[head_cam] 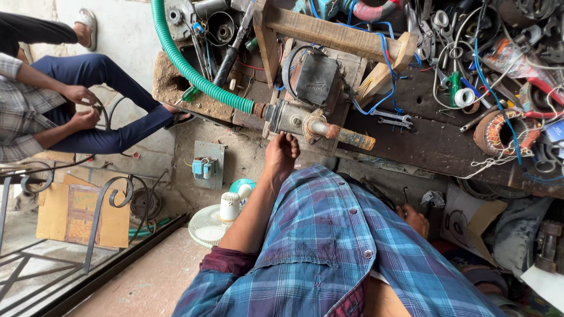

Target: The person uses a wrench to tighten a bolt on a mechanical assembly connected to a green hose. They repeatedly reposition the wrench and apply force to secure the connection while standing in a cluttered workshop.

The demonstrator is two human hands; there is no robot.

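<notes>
I am resting my left hand (281, 154), fingers loosely curled and gripping nothing, against the front edge of the workbench (435, 147), just below the metal pump body (294, 117) joined to the green corrugated hose (194, 73). My right hand (416, 219) is hanging low beside my plaid shirt (329, 246); I cannot tell its grip.

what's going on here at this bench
A person in a blue plaid shirt stands at a cluttered workbench. Their left hand reaches up to a grey pump body with a rusty pipe at one end and a green ribbed hose at the other. Their right hand is low by the bench edge, partly hidden. Off to one side, another seated person bends a wire with both hands.
</notes>
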